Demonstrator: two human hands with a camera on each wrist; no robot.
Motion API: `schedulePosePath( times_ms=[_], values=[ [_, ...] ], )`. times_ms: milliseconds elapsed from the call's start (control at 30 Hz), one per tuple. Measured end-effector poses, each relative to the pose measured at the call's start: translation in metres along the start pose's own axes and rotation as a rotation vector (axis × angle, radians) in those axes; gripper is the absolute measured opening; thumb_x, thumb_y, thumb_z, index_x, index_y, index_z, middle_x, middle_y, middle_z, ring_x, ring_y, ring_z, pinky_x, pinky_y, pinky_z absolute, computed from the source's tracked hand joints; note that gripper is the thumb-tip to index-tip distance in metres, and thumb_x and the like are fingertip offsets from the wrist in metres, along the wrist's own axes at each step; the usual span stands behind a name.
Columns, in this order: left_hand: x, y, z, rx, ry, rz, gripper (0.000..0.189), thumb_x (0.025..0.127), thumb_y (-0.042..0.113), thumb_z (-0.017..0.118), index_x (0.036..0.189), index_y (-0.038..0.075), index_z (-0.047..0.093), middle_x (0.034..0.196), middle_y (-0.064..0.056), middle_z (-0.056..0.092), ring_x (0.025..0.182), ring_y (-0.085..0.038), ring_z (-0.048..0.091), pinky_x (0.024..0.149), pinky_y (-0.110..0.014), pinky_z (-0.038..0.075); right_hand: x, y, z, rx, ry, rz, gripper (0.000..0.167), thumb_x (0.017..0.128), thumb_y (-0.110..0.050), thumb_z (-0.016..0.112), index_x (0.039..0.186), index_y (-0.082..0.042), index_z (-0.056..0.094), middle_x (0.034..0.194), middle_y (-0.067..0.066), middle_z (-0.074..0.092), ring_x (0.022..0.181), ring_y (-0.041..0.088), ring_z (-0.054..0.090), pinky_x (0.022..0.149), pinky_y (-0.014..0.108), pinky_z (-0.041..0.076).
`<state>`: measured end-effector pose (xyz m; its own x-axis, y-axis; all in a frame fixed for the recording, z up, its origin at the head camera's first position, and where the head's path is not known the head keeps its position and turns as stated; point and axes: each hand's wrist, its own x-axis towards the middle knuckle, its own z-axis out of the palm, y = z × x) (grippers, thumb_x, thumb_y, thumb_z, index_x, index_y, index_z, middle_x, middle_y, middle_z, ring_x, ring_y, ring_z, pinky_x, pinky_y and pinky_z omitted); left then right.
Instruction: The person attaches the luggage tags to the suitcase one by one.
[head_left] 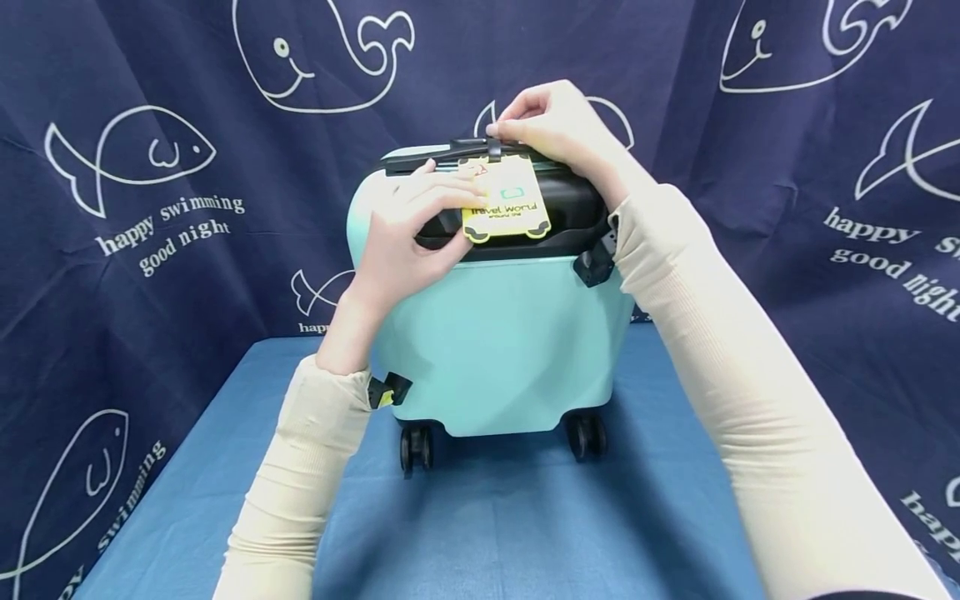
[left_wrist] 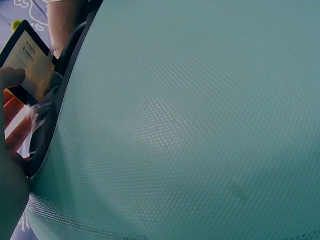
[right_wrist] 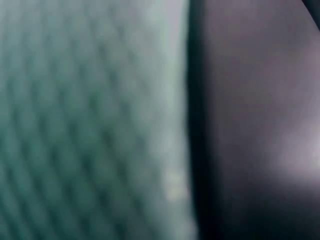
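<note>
A mint-green suitcase (head_left: pixel 502 350) stands upright with its black top handle (head_left: pixel 420 160) towards the back. From that handle a yellow luggage tag (head_left: pixel 506 208) printed "Travel World" hangs by a short black strap (head_left: pixel 494 150). My left hand (head_left: pixel 408 221) pinches the tag's left edge, fingers over the printed front. In the left wrist view, the thumb (left_wrist: pixel 12 77) presses the tag's back, which bears name and address lines. Above the handle, my right hand (head_left: pixel 558 125) pinches the strap's upper end between thumb and index finger. The right wrist view shows only blurred suitcase shell (right_wrist: pixel 90 125) and black trim (right_wrist: pixel 260 110).
Black wheels (head_left: pixel 587 435) carry the suitcase on a blue-covered table (head_left: pixel 480 525). Behind and beside it hangs a dark blue cloth (head_left: pixel 300 208) with white fish and whale drawings. Small black wrist cameras (head_left: pixel 596 260) sit close to the suitcase's front.
</note>
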<state>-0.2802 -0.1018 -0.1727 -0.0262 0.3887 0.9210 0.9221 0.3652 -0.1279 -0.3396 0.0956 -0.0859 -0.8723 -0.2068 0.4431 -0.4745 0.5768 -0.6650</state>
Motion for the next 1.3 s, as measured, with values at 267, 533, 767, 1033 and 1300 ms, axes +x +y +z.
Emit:
schedulePosePath(
  times_ms=[267,533,767,1033,1300],
  values=[
    [0.0,-0.001,0.001,-0.004,-0.006,0.001,0.019,0.077,0.001,0.066,0.095,0.002,0.07,0.099,-0.012,0.07,0.103,-0.025,0.062,0.104,-0.045,0.037,0.001,0.003,0.001,-0.07,0.045,-0.04,0.015,0.079,-0.036,0.072,0.077,-0.021,0.069,0.058,-0.017,0.055,0.064,0.005,0.048,0.063,0.021,0.034],
    [0.002,-0.001,0.004,-0.029,-0.006,0.001,0.02,0.076,0.0,0.065,0.097,-0.001,0.067,0.101,-0.014,0.068,0.103,-0.028,0.061,0.103,-0.036,0.038,0.003,0.005,-0.001,-0.136,0.069,-0.082,0.023,0.08,-0.037,0.071,0.087,-0.015,0.074,0.061,-0.019,0.056,0.065,0.002,0.049,0.065,0.018,0.035],
    [0.002,-0.001,0.013,0.002,-0.04,-0.044,0.025,0.074,-0.002,0.064,0.099,-0.001,0.064,0.105,-0.014,0.064,0.106,-0.025,0.057,0.098,-0.031,0.04,-0.01,0.011,-0.003,-0.324,0.184,-0.345,0.021,0.087,-0.024,0.063,0.096,-0.008,0.074,0.081,-0.001,0.061,0.068,-0.002,0.045,0.067,0.013,0.035],
    [-0.013,0.016,0.0,0.211,0.039,-0.219,0.037,0.081,0.016,0.069,0.114,0.001,0.06,0.118,-0.014,0.059,0.115,-0.024,0.052,0.101,-0.034,0.037,-0.049,0.023,-0.022,-0.217,0.335,-0.44,0.017,0.085,-0.02,0.066,0.094,-0.007,0.075,0.076,-0.012,0.059,0.066,-0.011,0.048,0.068,0.01,0.039],
    [-0.045,0.025,-0.03,0.34,0.076,-0.454,0.037,0.088,0.02,0.062,0.119,0.0,0.057,0.127,-0.017,0.051,0.119,-0.03,0.047,0.097,-0.042,0.04,-0.088,0.06,-0.04,-0.164,0.54,-0.489,0.011,0.083,-0.009,0.068,0.087,-0.001,0.074,0.078,-0.028,0.052,0.071,-0.014,0.05,0.071,0.007,0.04]
  ],
)
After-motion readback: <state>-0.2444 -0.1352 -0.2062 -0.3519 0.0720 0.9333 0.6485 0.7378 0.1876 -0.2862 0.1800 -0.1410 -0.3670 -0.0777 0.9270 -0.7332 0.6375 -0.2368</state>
